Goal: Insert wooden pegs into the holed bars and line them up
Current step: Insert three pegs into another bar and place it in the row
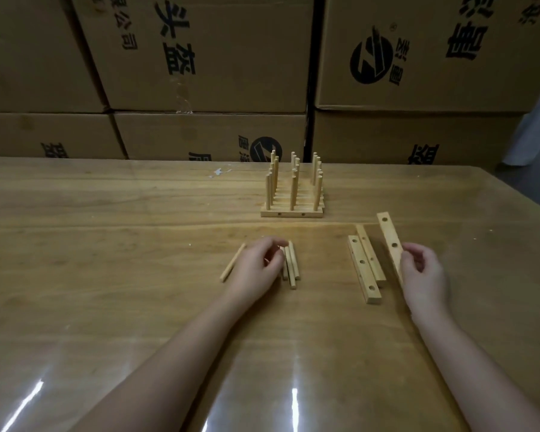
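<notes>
Two grips: L grip (pixel 258 263) curled at loose pegs (pixel 291 265), hold unclear; R grip (pixel 422 269) pinches bar (pixel 389 236) end.

A glossy wooden table (pixel 106 198) stood before stacked cardboard boxes (pixel 200 57) (printed with black characters), light glaring off its near edge.

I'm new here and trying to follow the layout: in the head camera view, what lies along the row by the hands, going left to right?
Lone peg → left hand → cluster of pegs → pair of holed bars → single holed bar → right hand.
</notes>
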A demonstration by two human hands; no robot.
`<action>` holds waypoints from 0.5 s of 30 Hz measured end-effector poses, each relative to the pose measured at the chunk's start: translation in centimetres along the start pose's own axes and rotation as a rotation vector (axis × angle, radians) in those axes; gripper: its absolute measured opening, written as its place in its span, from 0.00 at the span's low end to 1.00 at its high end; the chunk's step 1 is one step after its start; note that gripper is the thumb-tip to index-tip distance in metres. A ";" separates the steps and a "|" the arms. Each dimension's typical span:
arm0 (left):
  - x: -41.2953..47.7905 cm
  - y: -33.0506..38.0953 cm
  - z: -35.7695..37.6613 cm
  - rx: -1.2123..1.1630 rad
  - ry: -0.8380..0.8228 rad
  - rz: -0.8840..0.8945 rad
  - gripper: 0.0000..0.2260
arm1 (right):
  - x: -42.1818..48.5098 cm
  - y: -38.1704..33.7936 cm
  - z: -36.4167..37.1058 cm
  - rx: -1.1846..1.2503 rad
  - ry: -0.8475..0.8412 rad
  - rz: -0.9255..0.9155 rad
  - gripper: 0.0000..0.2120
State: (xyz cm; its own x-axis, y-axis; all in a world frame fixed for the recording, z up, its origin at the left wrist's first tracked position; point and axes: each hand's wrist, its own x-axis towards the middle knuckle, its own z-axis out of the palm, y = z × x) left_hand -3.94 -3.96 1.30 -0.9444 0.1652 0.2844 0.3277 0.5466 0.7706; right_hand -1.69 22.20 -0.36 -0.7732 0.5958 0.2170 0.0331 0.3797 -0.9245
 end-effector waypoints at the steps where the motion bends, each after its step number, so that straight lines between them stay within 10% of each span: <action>1: -0.3 0.2 -0.1 -0.016 0.002 0.008 0.09 | -0.2 -0.2 0.0 0.055 0.013 0.011 0.06; 15: -1.5 2.6 1.1 -0.857 -0.068 -0.341 0.13 | -7.4 -8.4 5.3 0.476 -0.443 0.222 0.06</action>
State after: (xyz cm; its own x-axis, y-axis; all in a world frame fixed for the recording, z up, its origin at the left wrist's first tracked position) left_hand -1.73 -1.94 2.24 -0.9843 0.1699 -0.0488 -0.0855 -0.2156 0.9727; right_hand 0.37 10.82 4.13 -0.9696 0.2397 -0.0487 0.0175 -0.1306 -0.9913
